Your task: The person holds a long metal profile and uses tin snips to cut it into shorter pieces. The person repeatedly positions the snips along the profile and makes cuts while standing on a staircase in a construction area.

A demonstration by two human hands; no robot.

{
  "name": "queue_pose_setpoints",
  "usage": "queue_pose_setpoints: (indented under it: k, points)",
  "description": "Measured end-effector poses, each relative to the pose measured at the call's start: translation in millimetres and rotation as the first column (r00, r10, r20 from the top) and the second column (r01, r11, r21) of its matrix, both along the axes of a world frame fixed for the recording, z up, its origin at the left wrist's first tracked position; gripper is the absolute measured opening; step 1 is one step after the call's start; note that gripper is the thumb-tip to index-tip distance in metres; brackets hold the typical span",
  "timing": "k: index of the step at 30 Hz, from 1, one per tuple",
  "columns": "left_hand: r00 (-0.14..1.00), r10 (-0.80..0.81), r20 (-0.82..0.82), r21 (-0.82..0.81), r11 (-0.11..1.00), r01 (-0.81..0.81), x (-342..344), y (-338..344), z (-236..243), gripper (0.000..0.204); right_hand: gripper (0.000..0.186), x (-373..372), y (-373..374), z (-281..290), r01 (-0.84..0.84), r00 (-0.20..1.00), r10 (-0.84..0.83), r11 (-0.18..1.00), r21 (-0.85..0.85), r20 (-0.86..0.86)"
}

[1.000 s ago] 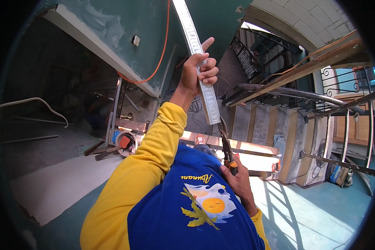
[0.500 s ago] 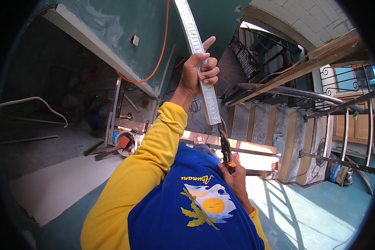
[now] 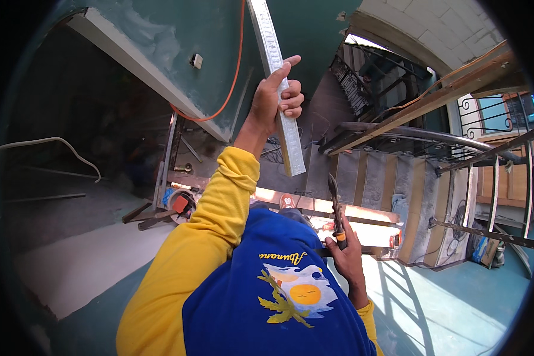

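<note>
My left hand [image 3: 273,98] grips a long galvanised metal channel [image 3: 291,145], its index finger stretched along the far side. The channel runs up out of the top edge, and its lower end hangs free at the centre. Lower right, my right hand [image 3: 349,255] holds dark metal snips [image 3: 336,204] with orange on the handle, jaws pointing up, a short way right of and below the channel's end, not touching it.
Stairs [image 3: 415,202] descend on the right beside black railings [image 3: 480,121] and a wooden beam [image 3: 397,115]. An orange cord [image 3: 234,71] hangs on the green wall [image 3: 160,41]. A bucket of tools [image 3: 190,202] and wood offcuts [image 3: 148,216] lie at lower left. My shoe [image 3: 286,200] shows below.
The snips have come away from the channel's end and moved right with my right hand. My left hand and the channel have shifted slightly left and up.
</note>
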State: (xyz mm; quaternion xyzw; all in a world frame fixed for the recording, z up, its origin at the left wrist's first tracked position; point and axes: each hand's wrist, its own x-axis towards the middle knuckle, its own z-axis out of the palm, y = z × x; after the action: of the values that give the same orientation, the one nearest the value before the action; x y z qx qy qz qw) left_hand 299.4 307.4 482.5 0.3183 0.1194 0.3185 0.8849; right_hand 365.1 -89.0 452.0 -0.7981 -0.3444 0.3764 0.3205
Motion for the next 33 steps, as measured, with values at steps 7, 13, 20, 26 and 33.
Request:
queue_pose_setpoints:
  k: [7,13,20,26,33]
  points:
    - [0.978,0.163,-0.133,0.027,0.987,-0.161,-8.7,-5.8,20.1,0.062,0.09,15.1,12.7,7.6,-0.191,0.839,0.083,0.97,0.149,0.537]
    - [0.886,0.324,-0.332,0.155,0.945,-0.287,-15.8,-7.8,43.9,0.05,0.087,26.0,33.4,11.7,-0.382,0.599,0.01,0.883,0.275,0.801]
    - [0.826,0.351,-0.442,0.163,0.937,-0.31,-25.0,-5.4,42.5,0.041,0.085,31.8,52.0,28.2,-0.471,0.448,-0.027,0.843,0.261,0.893]
    - [0.783,0.41,-0.468,0.194,0.912,-0.362,-25.5,-0.9,32.0,0.037,0.085,33.7,60.8,30.4,-0.5,0.391,-0.051,0.826,0.259,0.919]
    - [0.704,0.483,-0.522,0.261,0.875,-0.407,-27.6,1.5,28.5,0.038,0.084,26.3,68.8,31.8,-0.477,0.362,-0.073,0.842,0.252,0.929]
